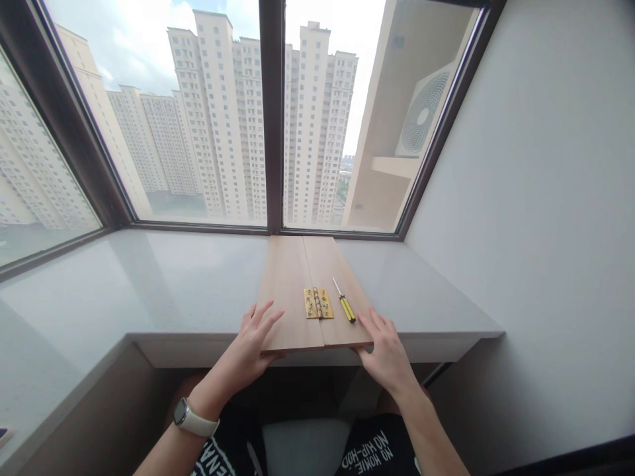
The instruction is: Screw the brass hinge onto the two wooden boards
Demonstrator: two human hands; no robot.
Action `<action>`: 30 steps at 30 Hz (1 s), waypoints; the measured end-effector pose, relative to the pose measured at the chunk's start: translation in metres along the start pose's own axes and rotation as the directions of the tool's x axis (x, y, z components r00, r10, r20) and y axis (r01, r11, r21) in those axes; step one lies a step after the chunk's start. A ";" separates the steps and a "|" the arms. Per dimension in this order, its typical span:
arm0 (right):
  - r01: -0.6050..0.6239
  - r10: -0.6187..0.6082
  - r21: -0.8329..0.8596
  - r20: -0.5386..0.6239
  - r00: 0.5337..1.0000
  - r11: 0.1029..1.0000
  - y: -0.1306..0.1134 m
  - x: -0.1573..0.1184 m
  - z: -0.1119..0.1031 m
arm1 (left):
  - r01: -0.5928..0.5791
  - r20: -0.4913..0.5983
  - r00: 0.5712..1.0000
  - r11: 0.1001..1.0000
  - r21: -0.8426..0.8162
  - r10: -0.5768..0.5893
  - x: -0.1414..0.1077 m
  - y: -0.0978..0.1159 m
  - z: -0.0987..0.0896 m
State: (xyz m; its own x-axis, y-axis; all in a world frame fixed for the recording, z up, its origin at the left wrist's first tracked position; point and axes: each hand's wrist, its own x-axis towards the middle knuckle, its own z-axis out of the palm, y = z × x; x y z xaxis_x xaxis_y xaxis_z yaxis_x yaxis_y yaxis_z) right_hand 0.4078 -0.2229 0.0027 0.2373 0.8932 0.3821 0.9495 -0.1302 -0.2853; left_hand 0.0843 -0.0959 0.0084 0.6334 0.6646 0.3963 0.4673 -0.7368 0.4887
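Note:
Two pale wooden boards lie side by side on the white sill, their near ends jutting past its front edge. A brass hinge [318, 303] sits across the seam between them, with several screws on its leaves. On the right board [325, 258] rests a screwdriver [346, 307] with a yellow and black handle, its tip pointing away from me. My left hand [253, 340] holds the near left corner of the left board [285, 264], fingers apart on top and thumb underneath. At the near right corner, my right hand [384, 347] grips the right board, fingers above and thumb below.
The white sill [213, 277] extends to both sides of the boards. Dark-framed windows [274, 132] rise behind it, and a pale wall [536, 185] stands at the right. Below the sill's edge are my legs and a light grey seat [305, 446].

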 end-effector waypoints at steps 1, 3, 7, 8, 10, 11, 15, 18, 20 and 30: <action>-0.003 0.003 -0.003 -0.001 1.000 1.000 0.001 -0.001 -0.001 | 0.000 0.004 1.000 1.000 -0.002 0.000 0.000 0.001 0.001; -0.008 0.008 -0.005 -0.007 1.000 1.000 0.003 -0.002 -0.003 | -0.002 0.012 1.000 1.000 -0.010 0.002 0.000 0.002 0.003; -0.010 0.010 0.005 -0.021 1.000 1.000 0.009 -0.007 -0.006 | -0.010 0.013 1.000 1.000 -0.024 0.011 0.002 0.006 0.009; -0.009 0.009 0.002 -0.026 1.000 1.000 0.011 -0.007 -0.007 | -0.015 0.012 1.000 1.000 -0.024 0.016 0.003 0.008 0.010; -0.003 0.003 -0.013 -0.038 0.999 1.000 0.018 -0.009 -0.010 | -0.033 0.007 0.999 0.999 -0.020 0.033 0.007 0.012 0.014; 0.001 -0.002 -0.021 -0.045 0.999 1.000 0.023 -0.010 -0.011 | -0.044 0.004 0.999 0.999 -0.019 0.044 0.010 0.014 0.016; 0.007 -0.010 -0.049 -0.061 0.998 0.999 0.048 -0.014 -0.017 | -0.073 0.008 0.997 0.997 -0.031 0.073 0.021 0.026 0.030; -0.001 -0.004 -0.081 -0.057 0.998 0.997 0.072 -0.018 -0.020 | -0.083 0.024 0.996 0.996 -0.043 0.084 0.030 0.037 0.044; -0.011 0.006 -0.096 -0.054 0.999 0.995 0.089 -0.020 -0.024 | -0.097 0.030 0.995 0.994 -0.049 0.098 0.037 0.046 0.054; -0.056 0.054 -0.129 -0.022 0.998 0.990 0.175 -0.028 -0.050 | -0.158 0.035 0.987 0.987 -0.040 0.159 0.067 0.104 0.101</action>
State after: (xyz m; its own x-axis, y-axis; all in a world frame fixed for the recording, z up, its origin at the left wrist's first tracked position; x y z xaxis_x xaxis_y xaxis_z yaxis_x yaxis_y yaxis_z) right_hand 0.5773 -0.2923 -0.0135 0.2926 0.8751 0.3854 0.9532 -0.2347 -0.1905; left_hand 0.2378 -0.1409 0.0071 0.7209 0.5341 0.4416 0.3363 -0.8267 0.4510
